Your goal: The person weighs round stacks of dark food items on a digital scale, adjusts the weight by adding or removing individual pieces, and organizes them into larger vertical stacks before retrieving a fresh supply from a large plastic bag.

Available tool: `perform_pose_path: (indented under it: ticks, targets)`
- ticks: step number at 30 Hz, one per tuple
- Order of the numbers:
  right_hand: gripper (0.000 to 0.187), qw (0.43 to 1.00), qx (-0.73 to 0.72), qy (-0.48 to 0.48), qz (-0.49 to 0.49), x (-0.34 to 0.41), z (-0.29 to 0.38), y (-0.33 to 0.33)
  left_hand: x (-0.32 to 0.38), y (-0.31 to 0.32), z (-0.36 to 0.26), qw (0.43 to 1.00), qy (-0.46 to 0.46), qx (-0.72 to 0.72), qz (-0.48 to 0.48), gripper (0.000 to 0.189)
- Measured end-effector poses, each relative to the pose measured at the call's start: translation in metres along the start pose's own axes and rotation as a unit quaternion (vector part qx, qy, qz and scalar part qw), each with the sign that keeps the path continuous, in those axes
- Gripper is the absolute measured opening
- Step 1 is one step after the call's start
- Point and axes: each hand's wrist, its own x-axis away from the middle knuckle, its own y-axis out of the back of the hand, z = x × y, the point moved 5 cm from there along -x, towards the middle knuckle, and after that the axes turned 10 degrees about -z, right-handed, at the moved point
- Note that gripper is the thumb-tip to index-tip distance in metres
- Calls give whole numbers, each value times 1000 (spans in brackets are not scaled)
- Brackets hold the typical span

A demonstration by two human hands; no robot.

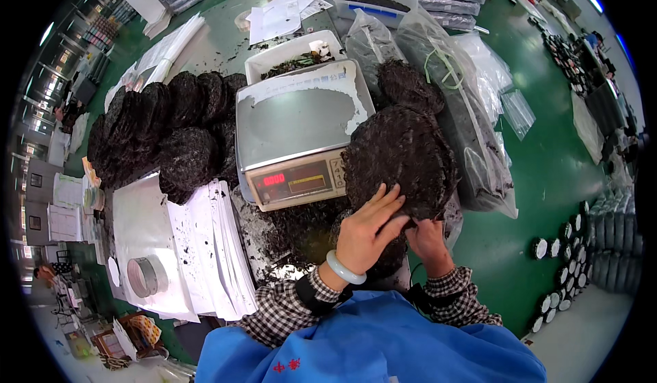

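Note:
A stack of dark, round dried seaweed sheets (398, 152) stands to the right of a digital scale (297, 126), and its top face is toward me. My left hand (367, 234), with a pale bangle at the wrist, rests its spread fingers on the near edge of the stack. My right hand (428, 242) is at the stack's lower right edge, its fingertips partly hidden beneath, so its grip is unclear. The scale's metal plate bears nothing, and its display is lit. Dark loose flakes (308, 229) lie below the scale.
Several more round dark stacks (169, 106) stand left of the scale. White paper sheets (205, 249) and a metal ring (142, 277) lie at the near left. Behind the scale is a white tray (256, 67) with scraps. Large plastic bags (462, 111) lie to the right.

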Motion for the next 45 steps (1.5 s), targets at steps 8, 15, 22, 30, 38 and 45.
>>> perform_pose_path:
  ticks: [8,15,22,30,38,45]
  targets:
    - [43,955,-252,-144,-59,3,36,-15,-28,138,98,865,166,173,-442,45]
    - [48,989,-144,-42,-19,15,38,-16,5,4,17,962,-124,-160,184,114]
    - [46,987,-142,-73,-13,19,50,12,23,39,53,951,80,143,-264,23]
    - [42,967,-236,-93,4,6,40,11,-46,162,148,852,120,-284,-423,72]
    - [82,994,-36,0,102,36,43,-13,21,-22,3,989,-74,-30,127,102]
    - [62,966,-224,-96,85,28,53,-4,9,35,12,986,-22,-106,-128,39]
